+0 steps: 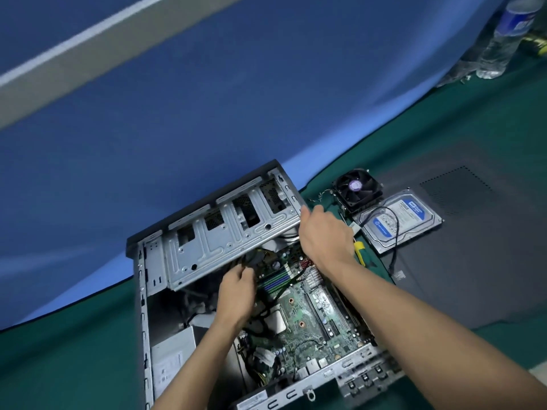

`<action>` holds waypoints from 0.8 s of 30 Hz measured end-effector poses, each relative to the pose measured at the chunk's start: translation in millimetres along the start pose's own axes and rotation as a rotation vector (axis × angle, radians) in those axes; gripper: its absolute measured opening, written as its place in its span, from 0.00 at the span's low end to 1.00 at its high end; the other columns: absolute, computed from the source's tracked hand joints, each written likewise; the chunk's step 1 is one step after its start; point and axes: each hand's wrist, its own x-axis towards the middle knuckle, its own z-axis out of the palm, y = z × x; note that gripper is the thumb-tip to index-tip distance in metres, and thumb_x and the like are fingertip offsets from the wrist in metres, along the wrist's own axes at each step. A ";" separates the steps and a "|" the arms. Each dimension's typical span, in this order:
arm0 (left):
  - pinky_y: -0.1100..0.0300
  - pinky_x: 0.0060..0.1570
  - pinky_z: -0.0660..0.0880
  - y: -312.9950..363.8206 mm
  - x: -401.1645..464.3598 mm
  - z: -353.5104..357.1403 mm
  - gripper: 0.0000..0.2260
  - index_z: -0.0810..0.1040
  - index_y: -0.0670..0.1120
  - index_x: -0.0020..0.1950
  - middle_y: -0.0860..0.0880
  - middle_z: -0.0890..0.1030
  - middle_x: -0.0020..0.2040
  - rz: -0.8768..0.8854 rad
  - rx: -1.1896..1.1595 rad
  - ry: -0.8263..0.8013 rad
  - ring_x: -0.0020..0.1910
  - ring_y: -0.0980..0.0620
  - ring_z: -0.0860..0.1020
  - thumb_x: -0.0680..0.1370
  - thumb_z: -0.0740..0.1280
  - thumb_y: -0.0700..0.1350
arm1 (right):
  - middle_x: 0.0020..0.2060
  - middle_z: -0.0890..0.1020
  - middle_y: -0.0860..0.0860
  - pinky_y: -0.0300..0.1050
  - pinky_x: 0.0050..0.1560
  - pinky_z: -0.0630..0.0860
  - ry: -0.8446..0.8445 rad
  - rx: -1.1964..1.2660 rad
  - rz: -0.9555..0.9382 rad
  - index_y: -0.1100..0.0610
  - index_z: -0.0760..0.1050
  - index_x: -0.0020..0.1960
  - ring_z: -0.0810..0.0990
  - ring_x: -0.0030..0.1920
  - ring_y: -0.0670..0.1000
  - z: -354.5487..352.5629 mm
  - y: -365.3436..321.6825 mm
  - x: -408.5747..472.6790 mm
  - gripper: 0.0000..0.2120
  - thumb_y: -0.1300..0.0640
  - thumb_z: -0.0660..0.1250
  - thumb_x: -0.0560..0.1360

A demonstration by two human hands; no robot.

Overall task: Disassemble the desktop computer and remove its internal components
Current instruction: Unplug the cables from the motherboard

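The open desktop case (142, 315) lies on its side on a green mat. Its grey metal drive cage (225, 232) is tilted up over the green motherboard (307, 318). My right hand (324, 232) grips the cage's right end and holds it raised. My left hand (236, 294) reaches under the cage, its fingers curled around dark cables at a connector near the memory slots; the fingertips are hidden. The bare CPU (275, 321) shows in the middle of the board. The silver power supply (171, 359) sits at the case's lower left.
To the right on the mat lie a black cooler fan (356, 186), a blue-labelled hard drive (399, 220) with a black cable over it, a yellow-handled tool (359, 251) and the dark side panel (473, 247). A water bottle (503, 37) stands far right. Blue cloth hangs behind.
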 end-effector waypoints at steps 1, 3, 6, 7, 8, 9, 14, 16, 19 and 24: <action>0.57 0.29 0.60 5.8 -5.4 -5.3 0.13 0.63 0.45 0.34 0.49 0.62 0.27 0.019 0.019 -0.009 0.25 0.51 0.60 0.79 0.56 0.43 | 0.50 0.80 0.59 0.48 0.40 0.66 -0.004 0.003 0.004 0.62 0.71 0.57 0.79 0.47 0.60 -0.7 0.0 0.0 0.24 0.47 0.42 0.83; 0.58 0.29 0.57 17.6 -14.9 -14.5 0.18 0.60 0.47 0.32 0.53 0.59 0.25 0.095 0.124 -0.028 0.24 0.53 0.58 0.80 0.58 0.49 | 0.50 0.80 0.59 0.48 0.40 0.66 -0.010 -0.005 0.010 0.62 0.70 0.57 0.79 0.46 0.60 -2.0 -0.1 -0.8 0.24 0.46 0.42 0.83; 0.58 0.29 0.56 35.6 -29.4 -25.2 0.22 0.60 0.47 0.29 0.54 0.59 0.22 0.223 0.305 -0.030 0.22 0.56 0.58 0.79 0.59 0.56 | 0.52 0.79 0.58 0.48 0.40 0.67 -0.011 0.010 0.013 0.61 0.68 0.60 0.79 0.47 0.59 -2.9 -1.3 -2.4 0.23 0.46 0.44 0.82; 0.58 0.29 0.56 41.7 -34.3 -28.2 0.22 0.61 0.48 0.29 0.54 0.59 0.21 0.257 0.339 -0.024 0.22 0.56 0.58 0.79 0.60 0.56 | 0.55 0.77 0.58 0.49 0.41 0.68 0.003 0.015 0.008 0.60 0.67 0.61 0.78 0.50 0.59 -3.3 -1.8 -3.6 0.22 0.46 0.45 0.82; 0.58 0.29 0.56 48.3 -38.7 -31.5 0.22 0.61 0.48 0.29 0.54 0.59 0.21 0.288 0.359 -0.015 0.22 0.55 0.58 0.79 0.60 0.57 | 0.58 0.75 0.58 0.49 0.42 0.69 0.024 0.013 -0.007 0.60 0.66 0.63 0.76 0.53 0.58 -3.9 -2.2 -5.1 0.21 0.46 0.47 0.82; 0.58 0.29 0.56 55.0 -42.9 -34.8 0.23 0.62 0.47 0.28 0.54 0.59 0.21 0.312 0.364 -0.006 0.22 0.55 0.58 0.78 0.61 0.57 | 0.60 0.73 0.57 0.49 0.44 0.71 0.047 0.012 -0.031 0.59 0.65 0.65 0.73 0.56 0.57 -4.7 -2.4 -6.8 0.20 0.46 0.50 0.81; 0.59 0.28 0.60 93.3 -54.8 -49.7 0.25 0.63 0.46 0.24 0.54 0.60 0.21 0.372 0.213 0.030 0.22 0.55 0.58 0.78 0.62 0.56 | 0.58 0.71 0.50 0.44 0.58 0.67 0.110 0.121 -0.216 0.51 0.70 0.61 0.66 0.58 0.49 -10.2 3.3 -16.5 0.15 0.57 0.62 0.75; 0.63 0.27 0.61 106.7 -57.1 -52.8 0.26 0.57 0.48 0.24 0.55 0.57 0.21 0.404 0.152 0.078 0.22 0.56 0.55 0.78 0.62 0.54 | 0.58 0.72 0.46 0.43 0.63 0.63 0.016 0.164 -0.332 0.49 0.74 0.59 0.64 0.59 0.46 -13.8 4.8 -21.0 0.17 0.62 0.62 0.72; 0.60 0.28 0.59 122.2 -55.9 -53.8 0.25 0.58 0.45 0.26 0.48 0.58 0.24 0.408 0.068 0.119 0.24 0.51 0.57 0.78 0.61 0.53 | 0.57 0.74 0.44 0.46 0.63 0.65 -0.225 0.308 -0.426 0.47 0.75 0.60 0.66 0.57 0.45 -20.4 3.8 -30.8 0.22 0.65 0.61 0.70; 0.57 0.30 0.60 149.0 -52.3 -50.0 0.26 0.60 0.37 0.26 0.44 0.61 0.24 0.410 -0.004 0.160 0.26 0.50 0.59 0.80 0.60 0.51 | 0.47 0.76 0.42 0.45 0.48 0.74 -0.489 0.634 -0.234 0.47 0.67 0.54 0.76 0.47 0.47 -28.9 -11.7 -25.3 0.14 0.57 0.66 0.72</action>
